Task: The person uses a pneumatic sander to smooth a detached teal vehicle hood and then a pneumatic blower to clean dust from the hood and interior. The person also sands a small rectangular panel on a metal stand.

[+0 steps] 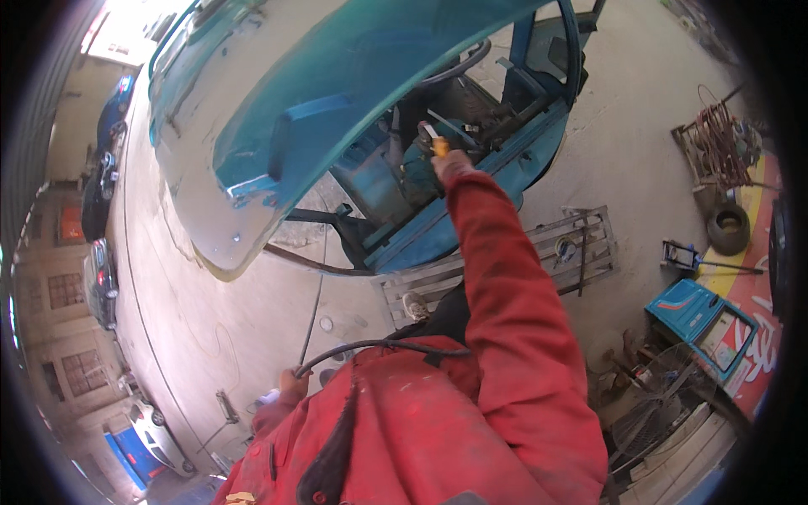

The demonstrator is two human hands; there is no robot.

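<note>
My right hand (454, 166) reaches forward over the side of a teal vehicle cab (421, 244). It is closed around a small tool with an orange handle (440, 146); its tip is pale and reddish, and its kind is unclear. Down at my left side is my left hand (292, 385), small and partly hidden by the red sleeve. A black hose (370, 343) curves across my front and meets that hand, whose fingers seem closed on it. Beside them shows something whitish-blue (268, 397), too small to make out.
The cab's roof (202, 202), patched with pale coating, overhangs ahead on the left. Under my feet lies a slatted wooden platform (539, 252). To the right are a loose blue panel (699, 316), a wire fan guard (661, 408) and coiled hoses (724, 143). Parked cars (103, 282) line the left.
</note>
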